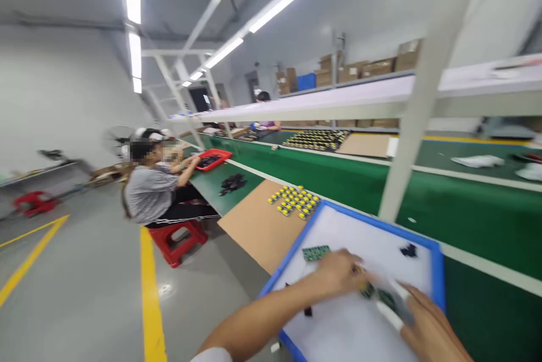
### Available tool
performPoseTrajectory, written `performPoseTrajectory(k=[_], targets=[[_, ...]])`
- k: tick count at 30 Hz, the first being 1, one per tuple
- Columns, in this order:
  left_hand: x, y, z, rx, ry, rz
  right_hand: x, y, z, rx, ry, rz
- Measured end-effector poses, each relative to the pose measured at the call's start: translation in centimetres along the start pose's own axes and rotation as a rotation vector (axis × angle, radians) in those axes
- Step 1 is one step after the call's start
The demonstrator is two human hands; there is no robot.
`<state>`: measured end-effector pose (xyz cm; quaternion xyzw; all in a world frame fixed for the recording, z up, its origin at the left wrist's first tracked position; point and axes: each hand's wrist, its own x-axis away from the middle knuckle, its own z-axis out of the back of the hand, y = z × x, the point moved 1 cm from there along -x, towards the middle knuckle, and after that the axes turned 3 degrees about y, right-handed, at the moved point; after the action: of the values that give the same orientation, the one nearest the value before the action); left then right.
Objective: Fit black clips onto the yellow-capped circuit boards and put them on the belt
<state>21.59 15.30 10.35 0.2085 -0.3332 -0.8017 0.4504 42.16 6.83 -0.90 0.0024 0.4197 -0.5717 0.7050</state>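
Both my hands rest over a white tray with a blue rim (292, 252) at the near edge of the bench. My left hand (339, 273) lies on the tray with fingers curled onto small green circuit boards (375, 292). My right hand (417, 317) reaches in from the right, white covers on its fingertips, touching the same boards; motion blur hides the grip. Another green board (315, 252) lies just beyond my left hand, and a small black part (409, 249) sits at the tray's far side.
A brown card sheet (258, 226) carries several yellow-topped parts (295, 200). A green conveyor belt (474, 221) runs behind, crossed by a white frame post (417, 102). A seated person (154, 184) on a red stool (178, 240) works at a red tray (214, 159).
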Motion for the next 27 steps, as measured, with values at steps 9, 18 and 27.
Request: performPoseTrajectory(k=[9, 18, 27], targets=[[3.6, 0.6, -1.0, 0.409, -0.027, 0.021, -2.5, -9.9, 2.0, -0.361, 0.019, -0.081], [4.4, -0.4, -4.4, 0.523, 0.286, 0.207, -1.7, -10.7, -0.7, -0.124, 0.234, 0.011], [2.8, -1.6, -3.7, 0.441, 0.144, 0.113, -2.8, -6.9, 2.1, -0.537, 0.135, -0.542]])
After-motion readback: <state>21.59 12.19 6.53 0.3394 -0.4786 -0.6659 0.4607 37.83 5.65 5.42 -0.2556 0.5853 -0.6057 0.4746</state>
